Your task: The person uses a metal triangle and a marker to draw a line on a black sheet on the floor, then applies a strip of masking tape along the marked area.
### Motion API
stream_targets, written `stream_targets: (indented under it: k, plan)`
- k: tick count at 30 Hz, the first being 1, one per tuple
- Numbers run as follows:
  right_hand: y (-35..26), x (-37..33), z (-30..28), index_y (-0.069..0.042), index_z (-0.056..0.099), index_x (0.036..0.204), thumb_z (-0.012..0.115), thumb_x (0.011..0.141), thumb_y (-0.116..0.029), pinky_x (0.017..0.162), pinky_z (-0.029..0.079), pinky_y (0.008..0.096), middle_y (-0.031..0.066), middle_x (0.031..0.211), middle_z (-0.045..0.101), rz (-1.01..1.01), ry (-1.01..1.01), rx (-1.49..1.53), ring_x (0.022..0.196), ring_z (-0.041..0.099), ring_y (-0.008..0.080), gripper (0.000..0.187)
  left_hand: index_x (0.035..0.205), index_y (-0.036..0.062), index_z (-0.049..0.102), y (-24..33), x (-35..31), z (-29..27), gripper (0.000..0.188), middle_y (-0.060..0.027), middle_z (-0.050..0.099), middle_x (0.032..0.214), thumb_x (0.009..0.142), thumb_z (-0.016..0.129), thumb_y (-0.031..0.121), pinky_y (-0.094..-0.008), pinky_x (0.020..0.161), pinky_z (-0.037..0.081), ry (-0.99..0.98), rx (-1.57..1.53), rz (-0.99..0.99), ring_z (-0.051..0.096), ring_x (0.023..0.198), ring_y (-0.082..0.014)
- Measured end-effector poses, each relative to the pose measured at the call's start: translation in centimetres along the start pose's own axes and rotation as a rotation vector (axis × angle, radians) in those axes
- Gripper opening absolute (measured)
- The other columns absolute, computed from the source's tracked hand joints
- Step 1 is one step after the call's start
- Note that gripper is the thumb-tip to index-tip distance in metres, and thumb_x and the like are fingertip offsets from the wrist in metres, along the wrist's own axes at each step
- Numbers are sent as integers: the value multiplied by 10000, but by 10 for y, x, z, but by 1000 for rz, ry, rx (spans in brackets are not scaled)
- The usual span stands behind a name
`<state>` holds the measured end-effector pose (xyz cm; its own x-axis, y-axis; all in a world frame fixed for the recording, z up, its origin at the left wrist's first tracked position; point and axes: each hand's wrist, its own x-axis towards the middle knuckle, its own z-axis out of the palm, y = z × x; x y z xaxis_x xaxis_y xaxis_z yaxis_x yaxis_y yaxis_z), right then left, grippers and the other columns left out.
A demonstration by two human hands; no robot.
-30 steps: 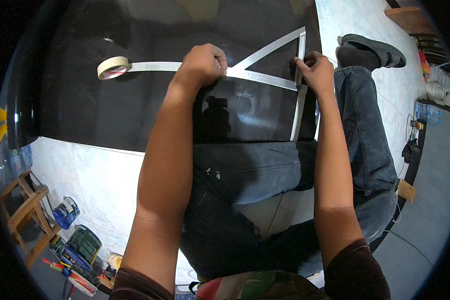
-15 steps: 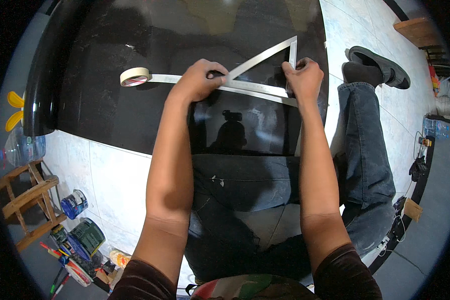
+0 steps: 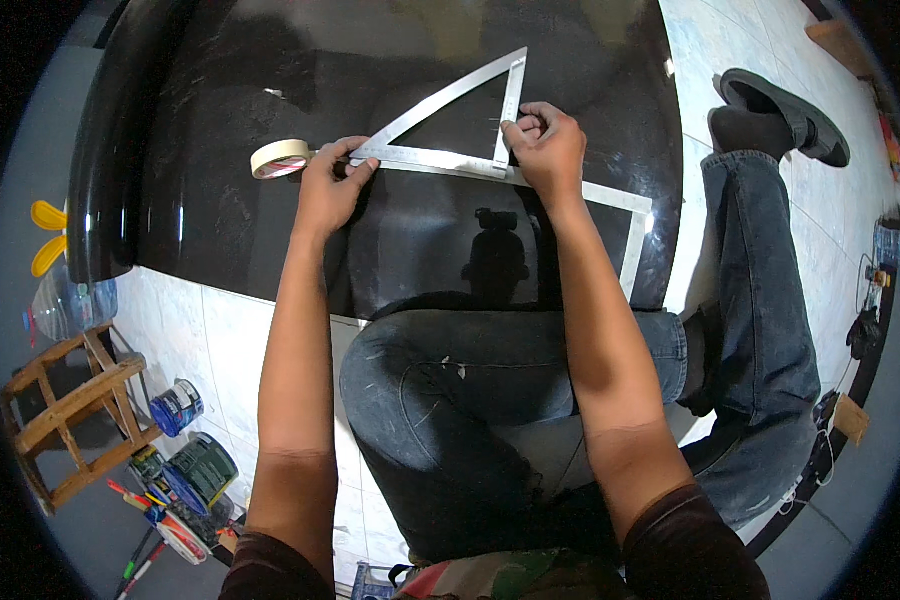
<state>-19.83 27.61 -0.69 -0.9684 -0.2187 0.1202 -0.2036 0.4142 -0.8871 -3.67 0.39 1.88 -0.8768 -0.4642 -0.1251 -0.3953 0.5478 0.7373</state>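
Observation:
A metal triangle set square (image 3: 440,97) lies on a glossy black panel (image 3: 420,230), its long edge along a strip of pale masking tape (image 3: 610,196). My left hand (image 3: 332,185) is closed on the set square's left corner, thumb on top. Around the upright right side of the triangle, my right hand (image 3: 550,150) is closed with thumb and fingers pinching it. Just left of my left hand, the masking tape roll (image 3: 280,159) stands on its edge. Near the panel's right side the strip meets another piece of tape at a corner and runs toward me.
My bent knee (image 3: 390,370) rests against the panel's near edge. White floor tiles (image 3: 230,340) surround it. At the left are a wooden frame (image 3: 70,410), a blue tin (image 3: 177,406), a dark tub (image 3: 202,470) and a clear plastic bottle (image 3: 75,300). A shoe (image 3: 785,115) is at far right.
Both hands have slid the set square left along the tape, toward the roll. The tape's right corner, hidden before behind my right arm, now shows. My knee has shifted left.

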Motion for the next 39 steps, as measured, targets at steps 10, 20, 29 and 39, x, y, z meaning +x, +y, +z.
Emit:
stream_targets:
  k: [10,20,29,39]
  plan:
    - [13,-12,1,44,770,1240,858,843,-88,791,615,330,160,1007,812,-88,-41,97,833,771,184,428,1345,69,766,-1,-26,29,350,-108,702,1232,1009,796,164,-323,951,530,259,32,191,655,983,-175]
    - [16,-19,9,40,776,1242,849,875,-104,820,622,317,169,1067,824,-90,-4,113,862,781,165,400,1288,20,801,-1,-30,42,382,-107,693,1142,963,856,213,-343,846,569,481,185,260,656,910,-195]
    - [13,-20,10,-7,785,1217,854,851,-161,856,628,408,161,1081,822,-95,-7,94,912,809,286,403,1204,15,843,-6,-32,45,353,-140,723,1120,944,873,251,-401,920,570,537,285,274,707,1042,-300]
    - [17,-21,8,10,786,1252,830,867,-158,867,628,344,166,1127,825,-113,-18,99,921,803,217,423,1206,29,848,-4,-32,46,355,-127,732,1130,945,883,267,-391,932,568,529,271,246,713,1037,-283]
